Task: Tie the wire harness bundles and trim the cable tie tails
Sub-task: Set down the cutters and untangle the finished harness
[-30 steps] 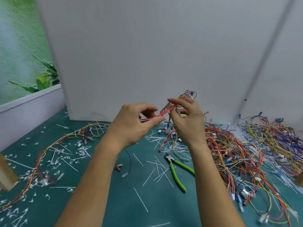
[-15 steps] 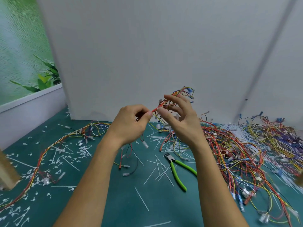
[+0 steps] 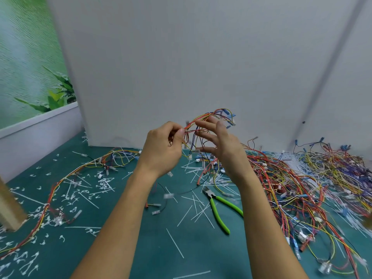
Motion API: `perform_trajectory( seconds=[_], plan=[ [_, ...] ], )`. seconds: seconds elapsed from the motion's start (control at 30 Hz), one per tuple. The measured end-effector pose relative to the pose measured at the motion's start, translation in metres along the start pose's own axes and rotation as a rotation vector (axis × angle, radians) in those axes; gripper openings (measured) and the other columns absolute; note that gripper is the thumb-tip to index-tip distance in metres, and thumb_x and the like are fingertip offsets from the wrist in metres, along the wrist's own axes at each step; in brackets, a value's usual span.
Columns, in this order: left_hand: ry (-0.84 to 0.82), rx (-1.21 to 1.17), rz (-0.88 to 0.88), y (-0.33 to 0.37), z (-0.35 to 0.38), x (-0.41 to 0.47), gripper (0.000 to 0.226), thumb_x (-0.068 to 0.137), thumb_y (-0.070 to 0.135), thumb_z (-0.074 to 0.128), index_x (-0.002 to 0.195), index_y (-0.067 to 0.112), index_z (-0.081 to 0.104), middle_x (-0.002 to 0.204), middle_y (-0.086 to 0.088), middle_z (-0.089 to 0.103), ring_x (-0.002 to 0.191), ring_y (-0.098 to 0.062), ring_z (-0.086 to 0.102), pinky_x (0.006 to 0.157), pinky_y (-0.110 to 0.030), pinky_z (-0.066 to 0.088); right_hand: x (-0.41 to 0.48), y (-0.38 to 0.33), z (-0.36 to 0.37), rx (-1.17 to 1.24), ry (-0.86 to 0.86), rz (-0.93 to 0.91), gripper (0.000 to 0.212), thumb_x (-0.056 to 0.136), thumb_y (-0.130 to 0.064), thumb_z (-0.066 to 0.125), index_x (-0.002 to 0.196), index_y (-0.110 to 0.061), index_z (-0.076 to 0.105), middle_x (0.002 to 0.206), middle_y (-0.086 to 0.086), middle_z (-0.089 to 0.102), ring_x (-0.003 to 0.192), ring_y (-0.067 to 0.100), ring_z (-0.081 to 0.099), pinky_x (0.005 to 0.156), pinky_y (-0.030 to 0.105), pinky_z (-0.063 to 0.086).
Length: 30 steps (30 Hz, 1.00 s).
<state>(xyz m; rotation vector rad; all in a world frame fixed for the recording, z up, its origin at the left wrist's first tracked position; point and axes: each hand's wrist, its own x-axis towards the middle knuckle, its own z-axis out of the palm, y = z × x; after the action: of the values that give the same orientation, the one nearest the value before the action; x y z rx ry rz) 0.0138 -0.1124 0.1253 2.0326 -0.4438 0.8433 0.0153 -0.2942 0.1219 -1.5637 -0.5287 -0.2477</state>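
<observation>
while held up above the green mat (image 3: 155,256), wire harness (image 3: 201,117): pinched by left hand (image 3: 161,152); right hand (image 3: 223,146) splayed loose beside it. cutters (image 3: 218,210) below; wire pile (image 3: 302,188) crowds right edge.

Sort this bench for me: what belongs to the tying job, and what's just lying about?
In the job: wire harness pinched by the left hand, right hand open by it; green-handled cutters; loose cable ties.
Lying about: trimmed tie scraps; wooden block; white board.
</observation>
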Motion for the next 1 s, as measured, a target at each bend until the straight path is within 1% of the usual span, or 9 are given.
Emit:
perform_trajectory(
  seconds=[0.1,0.17,0.3,0.43,0.5,0.6,0.67,0.83,1.0],
  plan=[
    [-0.013,-0.11,-0.089,-0.001,-0.002,0.001,0.017,0.104,0.019,0.053,0.094,0.012,0.064,0.077,0.004,0.069,0.07,-0.012,0.069,0.066,-0.026,0.052,-0.003,0.002,-0.003,-0.073,-0.009,-0.074,0.036,0.109,-0.029,0.047,0.138,-0.015,0.064,0.159,-0.007,0.043,0.127,0.014,0.063,0.09,0.036,0.061],
    [-0.008,-0.185,-0.139,-0.002,-0.003,0.002,0.018,0.106,0.02,0.05,0.097,0.011,0.063,0.078,0.003,0.067,0.068,-0.009,0.068,0.063,-0.02,0.05,-0.004,0.003,-0.006,-0.101,-0.021,-0.111,0.029,0.109,-0.011,0.051,0.133,-0.013,0.067,0.16,-0.009,0.04,0.127,0.015,0.064,0.093,0.037,0.061],
    [0.001,-0.306,-0.193,-0.003,-0.006,0.004,0.021,0.107,0.018,0.047,0.102,0.005,0.062,0.078,0.005,0.063,0.064,-0.006,0.063,0.06,-0.015,0.046,-0.005,0.002,-0.011,-0.12,-0.03,-0.137,0.041,0.1,0.01,0.053,0.126,-0.018,0.07,0.158,-0.011,0.045,0.126,0.014,0.064,0.095,0.04,0.06],
    [0.025,-0.387,-0.207,-0.002,-0.009,0.007,0.02,0.108,0.017,0.045,0.096,0.013,0.061,0.078,0.004,0.059,0.063,-0.005,0.061,0.06,-0.014,0.046,-0.005,0.003,-0.016,-0.165,-0.019,-0.151,0.058,0.091,0.018,0.054,0.118,-0.029,0.074,0.156,-0.015,0.048,0.14,0.012,0.052,0.101,0.039,0.057],
    [0.039,-0.43,-0.215,-0.002,-0.01,0.007,0.022,0.108,0.016,0.044,0.093,0.015,0.06,0.079,0.003,0.057,0.062,-0.005,0.061,0.059,-0.015,0.046,-0.005,0.004,-0.017,-0.195,-0.017,-0.172,0.057,0.09,0.017,0.056,0.116,-0.031,0.075,0.154,-0.018,0.05,0.145,0.005,0.045,0.097,0.027,0.056],
    [0.056,-0.493,-0.252,-0.001,-0.01,0.007,0.022,0.108,0.018,0.044,0.095,0.014,0.062,0.08,0.003,0.058,0.061,-0.005,0.061,0.057,-0.017,0.046,-0.004,0.004,-0.017,-0.2,-0.005,-0.188,0.05,0.091,0.01,0.061,0.112,-0.032,0.077,0.151,-0.023,0.052,0.139,0.0,0.05,0.089,0.016,0.054],
    [0.058,-0.516,-0.27,0.0,-0.007,0.006,0.022,0.108,0.019,0.044,0.097,0.013,0.062,0.079,0.005,0.059,0.062,-0.005,0.062,0.056,-0.018,0.046,-0.003,0.006,-0.016,-0.223,-0.01,-0.183,0.04,0.093,0.002,0.066,0.11,-0.033,0.077,0.152,-0.023,0.05,0.136,0.001,0.053,0.094,0.02,0.054],
    [0.037,-0.523,-0.281,0.003,-0.003,0.005,0.022,0.108,0.022,0.044,0.098,0.015,0.062,0.068,0.014,0.061,0.07,-0.013,0.06,0.061,-0.023,0.046,-0.001,0.009,-0.009,-0.312,-0.053,-0.129,0.022,0.094,-0.027,0.077,0.114,-0.034,0.077,0.162,-0.021,0.037,0.142,-0.005,0.041,0.11,0.032,0.047],
    [0.048,-0.53,-0.278,0.003,-0.003,0.004,0.022,0.108,0.023,0.045,0.096,0.017,0.063,0.07,0.014,0.06,0.073,-0.016,0.059,0.062,-0.024,0.046,-0.002,0.009,-0.004,-0.407,-0.073,-0.099,0.044,0.078,-0.054,0.083,0.119,-0.038,0.075,0.167,-0.025,0.022,0.147,-0.011,0.029,0.118,0.036,0.039]
  ],
)
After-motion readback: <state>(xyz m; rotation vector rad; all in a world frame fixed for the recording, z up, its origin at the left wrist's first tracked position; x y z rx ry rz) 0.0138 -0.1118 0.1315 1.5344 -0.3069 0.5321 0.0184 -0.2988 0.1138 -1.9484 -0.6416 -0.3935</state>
